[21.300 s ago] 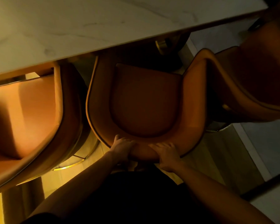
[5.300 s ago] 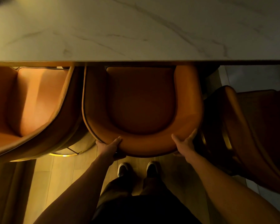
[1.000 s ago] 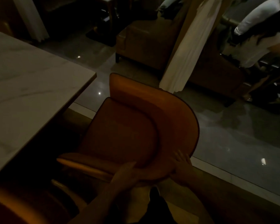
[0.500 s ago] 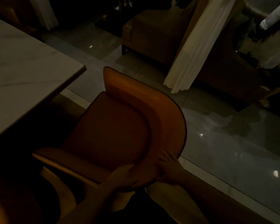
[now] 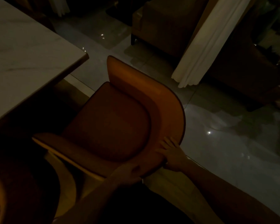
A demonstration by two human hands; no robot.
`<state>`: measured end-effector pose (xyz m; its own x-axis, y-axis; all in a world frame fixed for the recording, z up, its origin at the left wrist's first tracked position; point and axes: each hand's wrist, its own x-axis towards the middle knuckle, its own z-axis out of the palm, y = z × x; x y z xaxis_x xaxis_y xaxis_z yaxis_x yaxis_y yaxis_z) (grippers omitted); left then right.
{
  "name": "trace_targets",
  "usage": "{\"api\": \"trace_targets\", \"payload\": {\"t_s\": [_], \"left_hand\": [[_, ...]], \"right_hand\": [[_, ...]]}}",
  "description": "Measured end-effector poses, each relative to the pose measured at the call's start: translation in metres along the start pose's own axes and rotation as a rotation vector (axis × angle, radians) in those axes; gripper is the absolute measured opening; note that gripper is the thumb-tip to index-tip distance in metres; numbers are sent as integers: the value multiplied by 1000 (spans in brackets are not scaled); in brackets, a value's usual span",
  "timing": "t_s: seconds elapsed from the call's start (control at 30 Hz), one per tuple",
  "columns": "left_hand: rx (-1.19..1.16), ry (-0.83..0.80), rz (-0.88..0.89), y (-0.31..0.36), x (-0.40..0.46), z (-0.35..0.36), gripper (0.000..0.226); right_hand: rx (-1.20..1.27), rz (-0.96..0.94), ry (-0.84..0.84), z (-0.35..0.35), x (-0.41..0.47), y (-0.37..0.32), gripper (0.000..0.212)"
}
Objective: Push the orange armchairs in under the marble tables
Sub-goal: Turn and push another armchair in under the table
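Closest to me, both hands are on the curved back of the orange armchair (image 5: 113, 125): the left hand (image 5: 128, 172) curls round the rim, the right hand (image 5: 170, 153) lies flat with fingers (image 5: 166, 143) spread. The seat opens away from them, up and left toward the marble worktop (image 5: 23, 59), its front edge near the corner, not yet under. Beyond hang a pale curtain (image 5: 205, 42) and a dark sofa (image 5: 162, 25)

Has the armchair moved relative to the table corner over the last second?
Cannot tell. The camera moves between frames; the orange armchair looks about as far out from the marble table corner as before, seat uncovered, both hands on its backrest.
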<state>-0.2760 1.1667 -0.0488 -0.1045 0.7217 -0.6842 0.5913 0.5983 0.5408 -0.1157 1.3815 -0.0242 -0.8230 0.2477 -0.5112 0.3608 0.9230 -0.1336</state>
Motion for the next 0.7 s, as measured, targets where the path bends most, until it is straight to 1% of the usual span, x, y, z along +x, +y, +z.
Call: {"api": "trace_targets", "payload": {"t_s": [0.17, 0.27, 0.37, 0.43, 0.5, 0.53, 0.63, 0.7], "left_hand": [[1, 27, 29, -4, 5, 6, 75], [-60, 31, 22, -3, 10, 10, 79], [-69, 25, 14, 0, 16, 10, 85], [-101, 3, 3, 7, 22, 12, 94], [-116, 9, -24, 17, 28, 17, 106], [-100, 31, -45, 23, 31, 21, 108], [-34, 90, -142, 46, 44, 33, 101], [-40, 125, -227, 64, 53, 39, 104]], "right_hand": [[-1, 38, 24, -5, -5, 3, 71], [-11, 21, 33, -8, -5, 15, 72], [-28, -29, 27, -16, 3, 37, 78], [-95, -77, 1, -25, 14, 61, 87], [-157, -125, -26, -36, 27, 87, 94], [-170, -152, -28, -40, 33, 99, 95], [-202, -256, -55, -48, 50, 126, 94], [-210, -324, -57, -50, 60, 138, 90]]}}
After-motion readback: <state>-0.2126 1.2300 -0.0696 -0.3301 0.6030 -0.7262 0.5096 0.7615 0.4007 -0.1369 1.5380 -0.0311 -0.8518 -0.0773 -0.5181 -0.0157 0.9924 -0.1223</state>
